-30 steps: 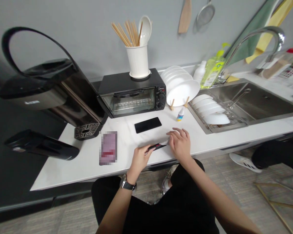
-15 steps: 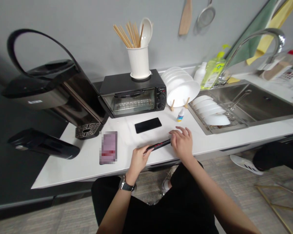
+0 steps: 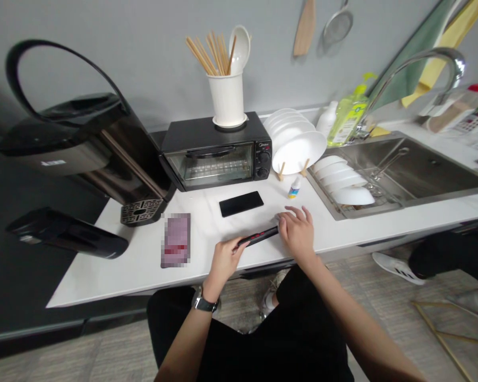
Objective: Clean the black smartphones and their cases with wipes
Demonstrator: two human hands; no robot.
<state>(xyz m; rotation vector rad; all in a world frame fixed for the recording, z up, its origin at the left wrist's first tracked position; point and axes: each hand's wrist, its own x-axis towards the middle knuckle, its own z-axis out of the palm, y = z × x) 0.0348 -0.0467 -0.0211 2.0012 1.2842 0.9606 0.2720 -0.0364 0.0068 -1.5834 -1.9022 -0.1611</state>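
A plain, smooth grey wall [image 3: 159, 32] runs behind a long, white, faintly veined counter [image 3: 139, 270] with dark fronts beneath. A rectangular stainless-steel sink [image 3: 422, 164] is set into its right side. Below lies a grey-brown, streaky floor [image 3: 115, 345]. Soft, even light leaves faint shadows on the wall.

Soft, fairly even light fills the room; its source cannot be told. The white counter [image 3: 207, 223] is bright, and the front plate [image 3: 298, 152] looks nearly washed out. Small highlights streak the curved tap [image 3: 434, 52], upper right. Deep shade dulls the far left. Wide-angle distortion tilts and stretches shapes toward the edges, where focus softens. Fine detail blurs on the slim black object [image 3: 258, 236] near centre; coarse pixelation covers a mauve patch [image 3: 176, 240], left of it.
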